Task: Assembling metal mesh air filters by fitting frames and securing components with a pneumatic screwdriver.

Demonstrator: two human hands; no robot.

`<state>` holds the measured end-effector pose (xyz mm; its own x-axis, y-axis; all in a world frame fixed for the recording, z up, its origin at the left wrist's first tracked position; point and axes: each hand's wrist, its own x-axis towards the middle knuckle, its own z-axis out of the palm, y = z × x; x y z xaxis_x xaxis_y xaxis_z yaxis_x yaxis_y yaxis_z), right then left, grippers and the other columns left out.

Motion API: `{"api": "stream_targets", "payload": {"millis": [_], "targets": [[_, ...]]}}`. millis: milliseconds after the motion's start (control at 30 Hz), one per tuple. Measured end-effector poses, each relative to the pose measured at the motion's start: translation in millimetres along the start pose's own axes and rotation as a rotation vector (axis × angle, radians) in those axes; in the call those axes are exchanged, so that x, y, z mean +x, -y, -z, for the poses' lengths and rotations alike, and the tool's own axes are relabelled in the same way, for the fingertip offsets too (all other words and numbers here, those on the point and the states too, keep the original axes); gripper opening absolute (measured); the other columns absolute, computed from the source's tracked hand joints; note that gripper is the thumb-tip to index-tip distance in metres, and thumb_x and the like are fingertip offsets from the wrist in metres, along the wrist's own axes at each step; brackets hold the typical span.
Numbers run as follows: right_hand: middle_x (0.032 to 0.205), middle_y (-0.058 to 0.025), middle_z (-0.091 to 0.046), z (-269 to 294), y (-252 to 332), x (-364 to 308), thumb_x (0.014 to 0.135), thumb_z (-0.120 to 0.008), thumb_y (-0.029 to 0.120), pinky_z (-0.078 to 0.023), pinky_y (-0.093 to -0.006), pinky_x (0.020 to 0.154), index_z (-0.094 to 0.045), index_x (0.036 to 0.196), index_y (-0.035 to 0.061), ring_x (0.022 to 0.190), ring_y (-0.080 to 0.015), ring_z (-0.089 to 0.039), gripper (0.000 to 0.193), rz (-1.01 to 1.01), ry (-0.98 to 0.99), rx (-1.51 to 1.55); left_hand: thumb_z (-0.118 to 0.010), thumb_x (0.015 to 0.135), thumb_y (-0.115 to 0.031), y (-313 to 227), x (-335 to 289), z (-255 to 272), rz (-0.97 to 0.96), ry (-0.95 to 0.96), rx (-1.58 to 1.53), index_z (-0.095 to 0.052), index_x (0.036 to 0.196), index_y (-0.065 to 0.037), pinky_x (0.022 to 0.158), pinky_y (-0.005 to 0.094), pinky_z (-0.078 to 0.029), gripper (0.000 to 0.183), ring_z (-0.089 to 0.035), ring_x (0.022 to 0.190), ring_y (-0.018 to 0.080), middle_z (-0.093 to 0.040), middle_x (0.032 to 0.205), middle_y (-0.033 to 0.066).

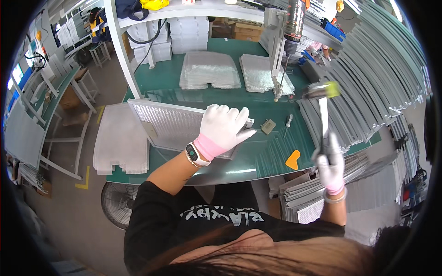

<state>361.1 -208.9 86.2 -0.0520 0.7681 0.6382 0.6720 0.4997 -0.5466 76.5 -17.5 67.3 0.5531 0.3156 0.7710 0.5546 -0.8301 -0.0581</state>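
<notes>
Panel (177, 122) (silvery) beneath left hand (222, 125).

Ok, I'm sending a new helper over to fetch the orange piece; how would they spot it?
Find the green-topped workbench. Near its front edge, left of the right hand gripping a hammer, lies a small flat piece, bent in outline. Its solid orange colour sets it apart from the beige block farther back.
</notes>
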Motion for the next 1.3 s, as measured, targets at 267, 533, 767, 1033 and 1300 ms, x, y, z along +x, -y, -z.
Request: {"api": "stream_targets", "payload": {"millis": [267, 533, 767, 1033, 1300], "targets": [[0.081, -0.0200, -0.063, -7.0, 28.1, 20.0, 0.089, -0.058, 0.004, -0.050, -0.0366, 0.059, -0.046, 0.139, -0.0024, 0.063, -0.0319, -0.063, 0.052, 0.052, 0.341, -0.492, -0.078, 0.064, -0.042, -2.6, -1.8, -11.0, 0.038, -0.035, -0.018, -0.059, 0.077, -0.012, 0.056, 0.0356, -0.039, 0.038, -0.050, 0.057, 0.0195, -0.047, 0.060, 0.0002], [0.078, -0.0140, -0.063, -15.4, 29.1, 17.6, 0.089, -0.056, 0.005, -0.052, -0.0346, 0.058, -0.043, 0.141, -0.0035, 0.062, -0.0277, -0.064, 0.054, 0.212, 0.094, -0.405, -0.077, 0.064, -0.044, -1.7, -2.4, -12.6, 0.023, -0.083, -0.005, -0.062, 0.084, -0.011, 0.058, 0.0356, -0.038, 0.042, -0.048, 0.057, 0.0191, -0.047, 0.062, 0.0006], [0.087, -0.0205, -0.066, -34.2, -9.4, 0.1, 0.084, -0.063, 0.003, -0.054, -0.0369, 0.066, -0.053, 0.136, 0.0032, 0.074, -0.0345, -0.068, 0.052, -0.132, 0.239, -0.354, -0.075, 0.067, -0.045, -5.0, -6.9, -10.3, 0.027, -0.085, 0.000, -0.061, 0.081, -0.011, 0.057, 0.0355, -0.038, 0.040, -0.048, 0.057, 0.0194, -0.047, 0.062, 0.0006], [0.126, -0.0287, -0.053, -110.5, -113.1, -8.7, 0.087, -0.060, 0.014, -0.041, -0.0472, 0.101, -0.039, 0.142, -0.0029, 0.117, -0.0451, -0.050, 0.061, -0.225, 0.290, -0.524, -0.077, 0.063, -0.028, -24.4, 1.2, 0.2, 0.096, -0.253, -0.161, -0.047, 0.052, -0.014, 0.048, 0.0373, -0.032, 0.035, -0.043, 0.046, 0.0216, -0.041, 0.049, 0.0019], [0.132, -0.0187, -0.052, -60.8, 29.8, 270.1, 0.092, -0.063, 0.012, -0.044, -0.0362, 0.101, -0.032, 0.145, -0.0007, 0.116, -0.0235, -0.056, 0.063, 0.298, -0.358, 0.258, -0.076, 0.065, -0.026, -20.7, -3.4, -1.7, 0.122, -0.201, -0.072, -0.049, 0.053, -0.014, 0.051, 0.0369, -0.034, 0.032, -0.047, 0.049, 0.0213, -0.045, 0.051, 0.0012]]}}
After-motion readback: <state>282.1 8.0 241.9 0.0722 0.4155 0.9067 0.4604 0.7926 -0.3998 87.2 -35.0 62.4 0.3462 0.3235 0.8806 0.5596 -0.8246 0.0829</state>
